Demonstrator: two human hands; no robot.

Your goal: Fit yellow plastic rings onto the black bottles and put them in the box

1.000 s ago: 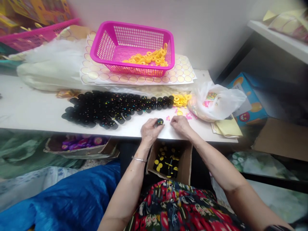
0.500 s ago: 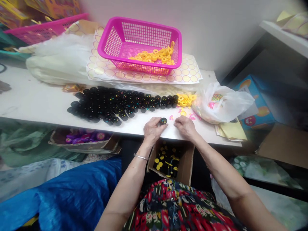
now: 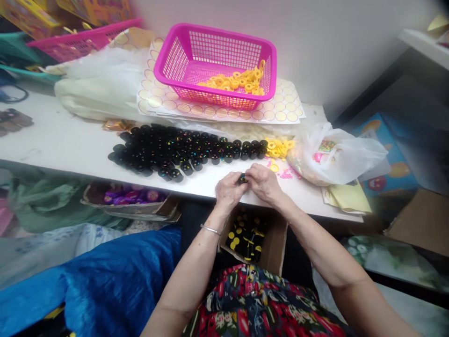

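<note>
My left hand [image 3: 228, 189] pinches a small black tube [image 3: 242, 178] at the near edge of the white table [image 3: 63, 142]. My right hand [image 3: 264, 182] is closed against the same tube from the right, fingertips on its top. Behind them lies a wide cluster of black tubes with coloured beads [image 3: 175, 150]. A small heap of yellow rings [image 3: 278, 147] and loose pink beads [image 3: 286, 174] lie just right of the cluster.
A pink basket with yellow rings [image 3: 215, 70] stands on sticker sheets [image 3: 284, 110] at the back. A plastic bag of beads [image 3: 336, 152] lies right. Below the table edge sits a cardboard box of capped tubes [image 3: 250, 238]; another box [image 3: 129, 201] sits left.
My right hand moved left and joined my left hand on the black tube. The view shifted so everything sits further right in the picture.
</note>
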